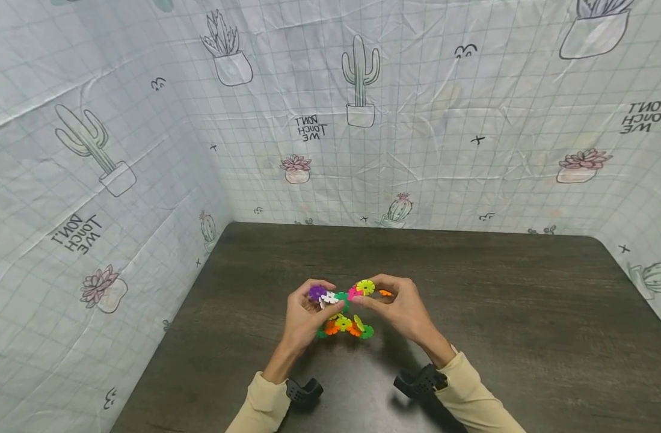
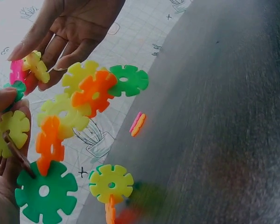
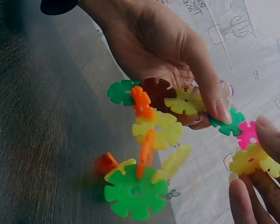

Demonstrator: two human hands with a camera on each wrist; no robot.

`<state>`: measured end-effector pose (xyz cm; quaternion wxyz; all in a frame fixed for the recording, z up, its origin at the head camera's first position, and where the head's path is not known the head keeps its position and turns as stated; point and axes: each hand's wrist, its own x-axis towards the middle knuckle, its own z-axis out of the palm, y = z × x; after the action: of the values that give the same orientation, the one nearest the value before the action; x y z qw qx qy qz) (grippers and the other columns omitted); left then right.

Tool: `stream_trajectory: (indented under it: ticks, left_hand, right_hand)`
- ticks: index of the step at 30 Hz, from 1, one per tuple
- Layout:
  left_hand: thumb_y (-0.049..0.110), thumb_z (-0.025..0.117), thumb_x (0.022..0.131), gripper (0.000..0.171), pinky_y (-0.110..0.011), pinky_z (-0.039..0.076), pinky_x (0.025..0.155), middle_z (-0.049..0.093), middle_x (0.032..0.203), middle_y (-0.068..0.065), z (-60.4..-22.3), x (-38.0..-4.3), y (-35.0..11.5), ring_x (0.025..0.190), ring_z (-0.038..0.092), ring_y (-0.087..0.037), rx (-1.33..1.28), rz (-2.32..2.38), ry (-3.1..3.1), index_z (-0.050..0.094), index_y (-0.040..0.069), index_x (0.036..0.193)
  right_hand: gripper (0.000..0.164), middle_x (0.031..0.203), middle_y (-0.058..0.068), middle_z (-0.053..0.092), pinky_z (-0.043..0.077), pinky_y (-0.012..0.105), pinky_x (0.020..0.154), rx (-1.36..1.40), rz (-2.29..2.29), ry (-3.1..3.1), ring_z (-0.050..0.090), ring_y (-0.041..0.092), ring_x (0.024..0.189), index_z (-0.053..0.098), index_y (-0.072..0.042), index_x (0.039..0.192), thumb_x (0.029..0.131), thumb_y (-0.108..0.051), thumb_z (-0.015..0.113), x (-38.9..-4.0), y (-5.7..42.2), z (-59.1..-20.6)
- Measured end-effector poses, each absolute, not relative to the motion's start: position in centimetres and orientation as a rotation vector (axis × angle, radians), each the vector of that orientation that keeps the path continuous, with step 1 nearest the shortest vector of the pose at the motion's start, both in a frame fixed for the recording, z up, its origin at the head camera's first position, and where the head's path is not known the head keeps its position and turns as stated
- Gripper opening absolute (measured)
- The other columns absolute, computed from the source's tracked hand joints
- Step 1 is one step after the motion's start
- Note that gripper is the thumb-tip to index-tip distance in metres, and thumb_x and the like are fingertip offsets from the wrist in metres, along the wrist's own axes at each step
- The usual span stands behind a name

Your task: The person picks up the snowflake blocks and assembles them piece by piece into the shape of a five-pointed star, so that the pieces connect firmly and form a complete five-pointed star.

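Observation:
Both hands hold one chain of notched plastic building discs above the table. My left hand (image 1: 303,316) pinches the small green disc (image 3: 228,122) between thumb and fingers, with a white disc (image 1: 329,297) and a purple disc (image 1: 317,293) beside it. With thumb and fingertips, my right hand (image 1: 403,304) grips the pink disc (image 3: 247,134) and the yellow disc (image 3: 248,159) at the other end. Below hangs a linked row of discs: orange (image 2: 94,93), yellow (image 2: 64,114) and a large green one (image 2: 46,191). A brown disc (image 3: 157,91) is partly hidden by the left hand.
The dark wooden table (image 1: 498,313) meets a patterned cloth backdrop (image 1: 417,120) behind and at both sides. Beyond the right hand, an orange piece (image 1: 385,293) shows. Black wrist mounts (image 1: 304,391) hang under the sleeves.

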<state>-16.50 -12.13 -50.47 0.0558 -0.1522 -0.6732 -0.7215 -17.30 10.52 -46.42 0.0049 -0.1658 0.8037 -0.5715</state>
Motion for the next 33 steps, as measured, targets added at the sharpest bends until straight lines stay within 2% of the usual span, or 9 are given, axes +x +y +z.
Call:
stream_trajectory:
  ticks: [4, 7, 10, 13, 18, 21, 27, 30, 33]
  left_hand:
    - [0.000, 0.083, 0.087, 0.036, -0.018, 0.056, 0.064, 0.069, 0.093, -0.017, -50.42, -16.54, -12.24, 0.073, 0.061, -0.007, -0.487, -2.177, -2.025, 0.065, -0.007, 0.116]
    - [-0.001, 0.082, 0.087, 0.033, -0.018, 0.055, 0.062, 0.069, 0.090, -0.011, -50.53, -16.63, -12.23, 0.071, 0.060, -0.006, -0.515, -2.158, -2.004, 0.066, -0.005, 0.115]
    - [-0.001, 0.082, 0.087, 0.030, -0.017, 0.053, 0.059, 0.069, 0.087, -0.003, -50.64, -16.69, -12.24, 0.068, 0.059, -0.005, -0.516, -2.144, -1.997, 0.067, -0.003, 0.113]
    - [-0.001, 0.082, 0.086, 0.030, -0.018, 0.050, 0.055, 0.068, 0.084, -0.002, -50.68, -16.60, -12.34, 0.064, 0.056, -0.005, -0.491, -2.128, -2.015, 0.068, -0.002, 0.113]
    - [0.000, 0.084, 0.085, 0.036, -0.019, 0.047, 0.050, 0.069, 0.082, -0.007, -50.72, -16.44, -12.44, 0.059, 0.052, -0.005, -0.468, -2.122, -2.051, 0.066, -0.010, 0.114]
    - [0.000, 0.084, 0.085, 0.035, -0.019, 0.047, 0.049, 0.069, 0.082, -0.007, -50.78, -16.47, -12.37, 0.059, 0.052, -0.005, -0.477, -2.124, -2.047, 0.066, -0.010, 0.113]
    - [0.001, 0.083, 0.086, 0.033, -0.019, 0.053, 0.057, 0.070, 0.085, -0.004, -50.73, -16.55, -11.93, 0.066, 0.059, -0.005, -0.470, -2.154, -2.015, 0.068, -0.001, 0.116]
    - [0.004, 0.083, 0.088, 0.035, -0.019, 0.057, 0.064, 0.071, 0.088, -0.004, -50.60, -16.54, -11.76, 0.071, 0.063, -0.007, -0.425, -2.196, -2.008, 0.068, -0.001, 0.119]
    - [0.007, 0.083, 0.088, 0.039, -0.021, 0.060, 0.069, 0.074, 0.091, -0.006, -50.61, -16.59, -11.79, 0.073, 0.067, -0.009, -0.366, -2.234, -1.989, 0.065, -0.005, 0.121]
  right_hand:
    - [0.028, 0.105, 0.009, 0.079, 0.063, 0.024, 0.080, -0.526, -1.797, 2.537, 0.077, 0.024, 0.093, 0.078, -0.011, 0.107, 0.085, -0.026, 0.089, -17.31, 10.29, -46.40]
    - [0.027, 0.105, 0.011, 0.079, 0.063, 0.024, 0.078, -0.507, -1.799, 2.546, 0.078, 0.027, 0.092, 0.079, -0.010, 0.104, 0.085, -0.027, 0.089, -17.21, 10.18, -46.34]
    - [0.029, 0.112, 0.013, 0.078, 0.064, 0.028, 0.080, -0.461, -1.799, 2.545, 0.079, 0.027, 0.093, 0.079, -0.009, 0.106, 0.086, -0.028, 0.088, -17.01, 10.09, -46.33]
    - [0.031, 0.116, 0.015, 0.076, 0.065, 0.032, 0.082, -0.428, -1.800, 2.528, 0.080, 0.024, 0.093, 0.079, -0.008, 0.107, 0.086, -0.029, 0.087, -16.86, 10.01, -46.44]
    - [0.025, 0.104, 0.011, 0.079, 0.064, 0.030, 0.083, -0.475, -1.817, 2.494, 0.080, 0.018, 0.091, 0.080, -0.010, 0.102, 0.087, -0.028, 0.086, -16.80, 9.81, -46.74]
    - [0.022, 0.099, 0.008, 0.080, 0.063, 0.027, 0.082, -0.503, -1.838, 2.475, 0.080, 0.015, 0.090, 0.079, -0.011, 0.101, 0.088, -0.027, 0.086, -16.81, 9.73, -46.86]
    - [0.025, 0.102, 0.005, 0.080, 0.064, 0.027, 0.084, -0.506, -1.835, 2.491, 0.080, 0.018, 0.093, 0.079, -0.014, 0.105, 0.086, -0.028, 0.087, -16.94, 10.05, -46.42]
    - [0.031, 0.109, 0.006, 0.079, 0.063, 0.029, 0.088, -0.523, -1.820, 2.486, 0.079, 0.021, 0.099, 0.077, -0.013, 0.114, 0.088, -0.028, 0.086, -17.17, 10.26, -46.25]
    - [0.030, 0.113, 0.010, 0.079, 0.064, 0.033, 0.089, -0.521, -1.853, 2.486, 0.078, 0.021, 0.099, 0.075, -0.011, 0.118, 0.093, -0.027, 0.081, -17.44, 10.42, -46.35]
